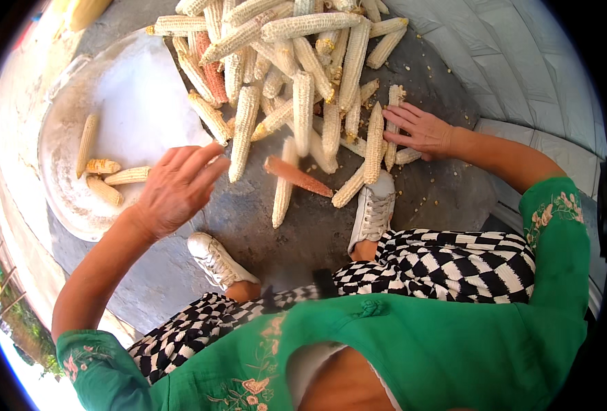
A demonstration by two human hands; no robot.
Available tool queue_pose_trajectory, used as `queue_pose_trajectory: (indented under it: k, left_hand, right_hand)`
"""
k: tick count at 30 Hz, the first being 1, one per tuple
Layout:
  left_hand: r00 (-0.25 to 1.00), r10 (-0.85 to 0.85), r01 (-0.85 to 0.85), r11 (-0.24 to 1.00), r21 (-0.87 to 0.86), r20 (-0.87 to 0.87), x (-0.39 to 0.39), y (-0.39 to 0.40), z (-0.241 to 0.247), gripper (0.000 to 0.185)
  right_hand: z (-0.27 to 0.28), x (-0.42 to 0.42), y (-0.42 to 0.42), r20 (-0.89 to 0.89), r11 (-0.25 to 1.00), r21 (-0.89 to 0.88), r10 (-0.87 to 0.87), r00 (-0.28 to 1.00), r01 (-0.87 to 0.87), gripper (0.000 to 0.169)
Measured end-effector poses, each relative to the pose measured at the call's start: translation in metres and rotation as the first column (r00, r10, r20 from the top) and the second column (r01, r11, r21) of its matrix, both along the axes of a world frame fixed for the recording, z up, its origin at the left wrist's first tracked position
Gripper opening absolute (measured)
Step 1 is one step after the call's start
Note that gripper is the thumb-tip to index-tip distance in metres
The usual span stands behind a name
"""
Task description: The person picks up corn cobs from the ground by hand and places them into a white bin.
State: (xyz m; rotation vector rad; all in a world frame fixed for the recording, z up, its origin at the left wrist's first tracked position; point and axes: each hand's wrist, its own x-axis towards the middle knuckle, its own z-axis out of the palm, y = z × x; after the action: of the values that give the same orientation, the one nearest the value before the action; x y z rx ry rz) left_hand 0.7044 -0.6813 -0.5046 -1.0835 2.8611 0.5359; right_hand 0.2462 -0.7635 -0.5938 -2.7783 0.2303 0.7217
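My left hand (177,187) hovers left of the pile with bent, parted fingers and nothing visible in it. My right hand (421,128) has spread fingers against an upright-lying pale corncob (393,123) at the pile's right edge; no firm grip shows. Most of the pile is stripped, whitish corncobs (303,108), heaped on the dark floor. A slightly blurred reddish cob (298,176) crosses over a pale cob (284,198) between my hands; whether it touches the cob beneath, I cannot tell. Another reddish cob (213,77) lies within the heap.
A large round pale pan (139,92) on the left holds several short cobs (128,175). My white shoes (378,208) stand on the grey floor (421,216), the right one against cobs. Loose kernels are scattered at right. A pale panelled surface (519,61) borders the right side.
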Motion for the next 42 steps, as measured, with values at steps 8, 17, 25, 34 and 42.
queue_pose_trajectory:
  k: [8,17,25,34,42]
  left_hand:
    - [0.834,-0.552,0.551,0.830,0.087,-0.012,-0.129,0.000,-0.110,0.027]
    - [0.735,-0.634,0.657,0.754,-0.022,0.241,-0.115,0.011,-0.127,0.011]
    - [0.948,-0.250,0.262,0.964,0.039,-0.198,-0.096,-0.009,-0.055,0.022]
    - [0.954,0.168,-0.170,0.985,-0.013,0.247,0.045,-0.041,0.056,0.031]
    - [0.606,0.669,-0.643,0.731,-0.230,0.430,0.164,0.024,0.073,0.045]
  right_hand:
    - [-0.024,-0.031,0.009,0.237,0.969,-0.245,0.087,0.968,-0.028,0.069]
    - [-0.006,-0.022,-0.007,-0.048,0.992,-0.056,-0.117,0.992,0.114,0.054]
    - [0.030,-0.033,-0.050,0.258,0.674,0.037,-0.720,0.645,0.738,0.052]
    - [0.122,0.151,-0.071,0.027,0.070,0.893,-0.994,0.102,0.445,0.067]
    - [0.166,0.315,-0.077,0.216,0.552,0.761,-0.711,0.669,0.342,0.106]
